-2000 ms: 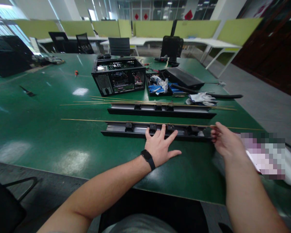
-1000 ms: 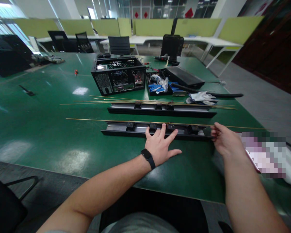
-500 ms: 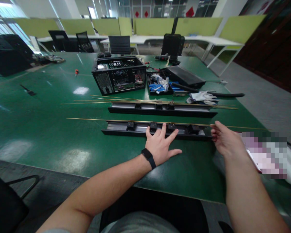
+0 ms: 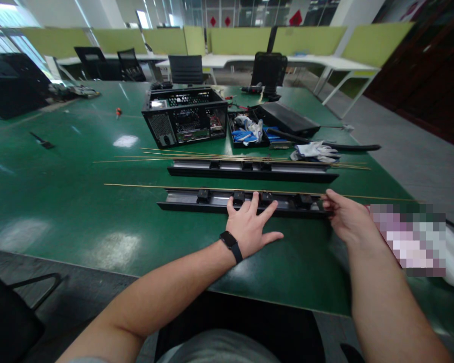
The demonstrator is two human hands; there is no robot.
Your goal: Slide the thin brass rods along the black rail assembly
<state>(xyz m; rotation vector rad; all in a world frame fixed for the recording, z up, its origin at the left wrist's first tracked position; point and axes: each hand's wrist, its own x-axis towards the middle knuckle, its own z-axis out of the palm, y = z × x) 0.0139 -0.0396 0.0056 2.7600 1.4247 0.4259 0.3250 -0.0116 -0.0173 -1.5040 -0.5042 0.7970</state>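
Note:
My left hand (image 4: 246, 226) lies with fingers spread over the near black metal channel (image 4: 192, 207); its fingertips reach the channel's inside, and a dark watch band is on the wrist. Several small black blocks (image 4: 203, 195) sit inside this channel. A long thin brass-coloured rod (image 4: 136, 185) runs along the channel's back edge and sticks out past both ends. At the channel's right end, my right hand (image 4: 344, 214) pinches the rod between thumb and fingertips, its other fingers curled. Just beyond lies a second black channel (image 4: 249, 175) with similar rods (image 4: 128, 157) across its back.
An open computer case (image 4: 185, 118) stands behind the channels. To its right are a tray with blue-white gloves (image 4: 247, 132), a flat black box (image 4: 287, 117) and another glove (image 4: 315, 151). A blurred-out packet (image 4: 408, 239) lies right of my right forearm.
My right hand has shifted slightly left along the rod, toward the channel's end. The rod and my left hand look nearly unmoved.

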